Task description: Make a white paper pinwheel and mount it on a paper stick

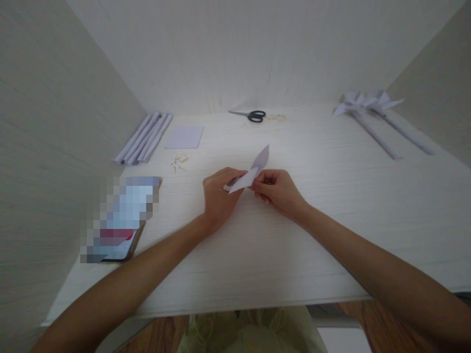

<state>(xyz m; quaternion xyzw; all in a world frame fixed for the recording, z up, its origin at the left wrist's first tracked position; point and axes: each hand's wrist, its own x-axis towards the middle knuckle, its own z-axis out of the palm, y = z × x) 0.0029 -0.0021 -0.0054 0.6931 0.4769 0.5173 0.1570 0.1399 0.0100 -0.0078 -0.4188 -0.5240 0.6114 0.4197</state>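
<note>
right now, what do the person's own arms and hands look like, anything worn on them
The left hand and right hand are ungloved, with no ring, watch or bracelet to be seen. The left forearm and right forearm show no sleeve. Below the table edge, a pale yellow-green garment with thin cords shows.

Folded paper point(260, 159) hides some fingertips of the left hand point(221, 193). Mosaic blots out most of the phone point(128, 211) by the worktop's point(331, 235) left edge. Blur merges the folds of the paper blades point(353, 104) toward the far right corner; pale scraps point(277, 118) near the far edge are too small to identify. Both forearms point(158, 260) run out of frame.
</note>
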